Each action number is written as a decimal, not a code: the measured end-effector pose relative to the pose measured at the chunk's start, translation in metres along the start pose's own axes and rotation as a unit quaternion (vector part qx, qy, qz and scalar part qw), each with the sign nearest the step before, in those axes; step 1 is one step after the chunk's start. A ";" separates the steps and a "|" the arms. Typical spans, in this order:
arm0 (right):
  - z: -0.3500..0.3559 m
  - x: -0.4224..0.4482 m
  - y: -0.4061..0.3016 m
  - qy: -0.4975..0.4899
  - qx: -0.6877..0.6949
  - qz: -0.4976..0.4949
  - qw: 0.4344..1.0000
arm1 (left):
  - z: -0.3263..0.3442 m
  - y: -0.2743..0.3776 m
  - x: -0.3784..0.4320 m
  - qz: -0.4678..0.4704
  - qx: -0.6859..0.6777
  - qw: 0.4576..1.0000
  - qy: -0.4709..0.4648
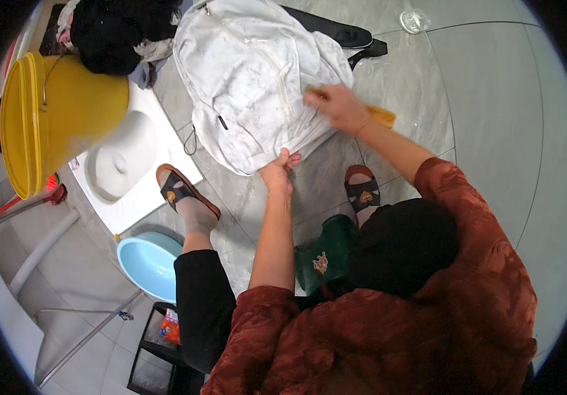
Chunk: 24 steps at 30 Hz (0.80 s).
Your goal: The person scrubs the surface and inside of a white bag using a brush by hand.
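A wet white backpack (244, 74) with grey smudges lies spread on the grey tiled floor, its zip crossing the front and black straps (333, 29) sticking out behind. My left hand (277, 172) pinches the near edge of its fabric. Over the right side of the bag, my right hand (338, 108) is blurred and closed around what looks like a brown scrubbing brush (316, 92). An orange-yellow piece (382, 116) shows beyond my right wrist; whether it belongs to the brush I cannot tell.
Left of the bag are a white squat toilet (165, 153), a yellow bucket (86, 98) and a heap of dark clothes (115, 34). A light-blue basin (138, 261) stands by my left leg, near a black rack (152, 353). A clear-and-white round item (414, 22) lies top right.
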State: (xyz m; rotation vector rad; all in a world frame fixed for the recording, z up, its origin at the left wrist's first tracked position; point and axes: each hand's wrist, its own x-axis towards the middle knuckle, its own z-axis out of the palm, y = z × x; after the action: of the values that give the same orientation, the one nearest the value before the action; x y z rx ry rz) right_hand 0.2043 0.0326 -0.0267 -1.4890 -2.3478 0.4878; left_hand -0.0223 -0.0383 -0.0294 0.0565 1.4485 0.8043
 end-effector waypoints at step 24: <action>-0.014 -0.002 0.029 0.036 -0.111 0.058 0.991 | -0.006 0.079 0.038 0.341 0.564 0.735 0.159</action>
State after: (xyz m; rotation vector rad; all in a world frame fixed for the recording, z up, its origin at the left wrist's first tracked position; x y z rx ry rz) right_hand 0.2347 0.0447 -0.0274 -1.7177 -2.3304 0.1991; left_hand -0.0667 0.0374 -0.0240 1.5250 2.0996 0.3617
